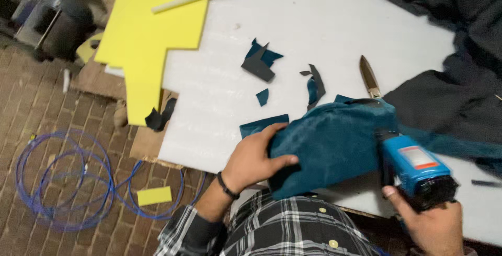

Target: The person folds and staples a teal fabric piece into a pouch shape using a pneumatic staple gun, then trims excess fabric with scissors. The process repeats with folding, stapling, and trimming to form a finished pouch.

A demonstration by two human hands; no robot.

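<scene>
My left hand (257, 160) grips the near edge of a folded piece of teal suede-like fabric (327, 143) that lies on the white table (308, 31). My right hand (433, 223) holds a blue hand-held power tool (415, 167) by its black rear end, its nose pressed against the right side of the teal fabric. A pair of scissors (369, 77) lies just beyond the fabric, blades pointing away from me.
Several teal and dark scraps (261, 60) are scattered mid-table. A yellow foam sheet (149, 26) with a white rod (189, 0) overhangs the left edge. Dark cloth (460, 78) is piled at right. Blue cable coils (68, 180) lie on the brick floor.
</scene>
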